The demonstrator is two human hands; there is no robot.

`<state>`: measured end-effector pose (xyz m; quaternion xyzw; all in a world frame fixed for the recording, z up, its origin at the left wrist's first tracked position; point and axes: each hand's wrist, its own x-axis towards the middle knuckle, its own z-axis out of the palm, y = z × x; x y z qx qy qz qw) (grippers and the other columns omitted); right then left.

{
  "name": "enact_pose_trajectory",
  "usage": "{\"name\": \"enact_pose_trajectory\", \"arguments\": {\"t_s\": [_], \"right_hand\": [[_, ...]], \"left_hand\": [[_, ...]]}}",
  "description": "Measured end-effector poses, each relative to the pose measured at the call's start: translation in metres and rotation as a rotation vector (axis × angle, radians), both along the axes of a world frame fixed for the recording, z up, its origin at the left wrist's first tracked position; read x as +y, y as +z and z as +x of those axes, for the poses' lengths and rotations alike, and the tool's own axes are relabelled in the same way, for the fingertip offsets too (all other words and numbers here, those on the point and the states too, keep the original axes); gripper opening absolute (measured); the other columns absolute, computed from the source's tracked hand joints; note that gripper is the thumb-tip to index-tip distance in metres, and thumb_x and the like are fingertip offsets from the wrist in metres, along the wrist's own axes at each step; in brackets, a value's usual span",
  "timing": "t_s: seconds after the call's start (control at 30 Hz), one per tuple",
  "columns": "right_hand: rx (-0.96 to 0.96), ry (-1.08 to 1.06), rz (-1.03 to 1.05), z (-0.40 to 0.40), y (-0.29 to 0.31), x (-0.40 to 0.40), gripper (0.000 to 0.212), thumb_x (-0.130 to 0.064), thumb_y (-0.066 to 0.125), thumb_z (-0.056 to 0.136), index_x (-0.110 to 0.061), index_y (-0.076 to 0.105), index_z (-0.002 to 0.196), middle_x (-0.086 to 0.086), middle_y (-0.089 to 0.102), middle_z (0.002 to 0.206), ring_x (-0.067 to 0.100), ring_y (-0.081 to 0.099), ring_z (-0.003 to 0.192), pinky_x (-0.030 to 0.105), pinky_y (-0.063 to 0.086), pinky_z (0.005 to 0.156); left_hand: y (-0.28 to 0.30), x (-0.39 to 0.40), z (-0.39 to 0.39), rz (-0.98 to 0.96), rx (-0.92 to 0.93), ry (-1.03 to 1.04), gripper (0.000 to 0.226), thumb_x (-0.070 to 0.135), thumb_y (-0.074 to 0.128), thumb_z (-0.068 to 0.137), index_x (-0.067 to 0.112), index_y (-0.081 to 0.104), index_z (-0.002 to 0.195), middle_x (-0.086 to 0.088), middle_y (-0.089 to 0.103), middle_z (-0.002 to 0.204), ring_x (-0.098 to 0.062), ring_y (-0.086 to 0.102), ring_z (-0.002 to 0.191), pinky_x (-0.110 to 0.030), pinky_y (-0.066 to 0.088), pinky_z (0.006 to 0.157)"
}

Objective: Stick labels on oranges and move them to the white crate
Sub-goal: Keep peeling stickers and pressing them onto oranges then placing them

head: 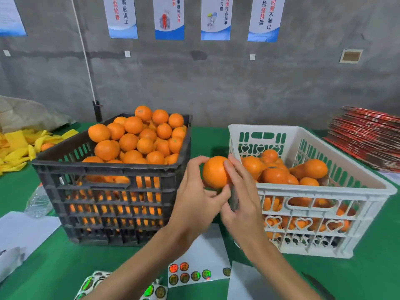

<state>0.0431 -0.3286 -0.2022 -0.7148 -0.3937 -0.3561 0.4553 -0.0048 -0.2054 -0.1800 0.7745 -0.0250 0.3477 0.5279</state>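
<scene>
Green table: a green cloth-covered table (pixel 54 267) is seen carrying both crates and the label sheets.
Black crate: a black slatted plastic crate (pixel 112 191), heaped with unlabelled oranges, is placed at nine o'clock from the hands.
White crate: a white plastic crate with heart cut-outs (pixel 324 191), part filled, is found at three o'clock, its near-left corner just beside the right hand; that hand is judged the nearer for the drop.
Obstacle: the white crate's near rim is what must be cleared; nothing else is seen in the way.
Label sheet: a white backing sheet of round shiny stickers (pixel 194 273) is laid at six o'clock, below the wrists.
Left hand: the left hand (pixel 194 200) is curled round the orange from below and behind.
Right hand: the right hand (pixel 242 198) is laid against the fruit's right face, fingers nearly straight, apparently pressing a label; the label itself cannot be made out.
Held orange: a round bright orange (pixel 214 172) is held up between the crates, no long axis to mind.
</scene>
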Motion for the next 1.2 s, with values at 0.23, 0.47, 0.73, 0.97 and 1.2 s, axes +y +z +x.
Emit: {"name": "enact_pose_trajectory", "arguments": {"t_s": [0.23,0.47,0.73,0.97,1.2], "right_hand": [[-0.160,0.037,-0.513,-0.021,-0.098,-0.048,0.055,-0.013,0.061,0.099,-0.003,0.044,0.150,0.008,0.029,0.164,0.022,0.040,0.146,0.033,0.043,0.114],[0.238,-0.038,-0.695,-0.020,-0.141,-0.074,0.054,-0.068,0.056,0.091,-0.028,0.074,0.121,-0.020,0.062,0.131,0.001,0.057,0.117,0.030,0.054,0.097],[0.438,-0.108,-0.596,-0.019,-0.135,-0.053,0.043,-0.068,0.068,0.081,-0.026,0.068,0.086,-0.018,0.056,0.096,0.002,0.052,0.093,0.022,0.045,0.084],[0.487,-0.131,-0.623,-0.024,-0.138,-0.046,0.044,-0.057,0.068,0.090,-0.017,0.077,0.105,-0.009,0.053,0.093,0.010,0.050,0.094,0.025,0.046,0.081],[0.770,-0.075,-0.422,-0.023,-0.136,-0.041,0.017,-0.038,0.077,0.088,-0.028,0.076,0.074,-0.007,0.056,0.081,0.011,0.053,0.077,0.028,0.048,0.072]], "left_hand": [[-0.110,0.014,-0.017,0.145,0.370,-0.153,0.070,0.048,0.070,0.082,0.048,0.032,0.140,0.018,0.049,0.135,-0.004,0.057,0.118,-0.030,0.053,0.098],[-0.157,0.024,-0.024,0.012,0.406,-0.104,0.068,0.026,0.073,0.093,0.048,0.029,0.139,0.024,0.033,0.133,0.008,0.050,0.116,-0.014,0.051,0.093],[-0.164,0.018,-0.026,0.058,0.344,-0.052,0.064,0.011,0.067,0.097,0.036,0.026,0.139,0.025,0.030,0.133,0.012,0.043,0.117,-0.003,0.044,0.084],[-0.172,0.019,-0.023,0.112,0.355,-0.026,0.066,0.017,0.067,0.098,0.036,0.023,0.143,0.016,0.031,0.133,0.006,0.042,0.120,-0.006,0.044,0.087],[-0.183,0.022,-0.019,0.202,0.377,0.032,0.072,0.026,0.069,0.096,0.032,0.020,0.149,0.009,0.028,0.144,0.021,0.034,0.122,0.003,0.036,0.087]]}}
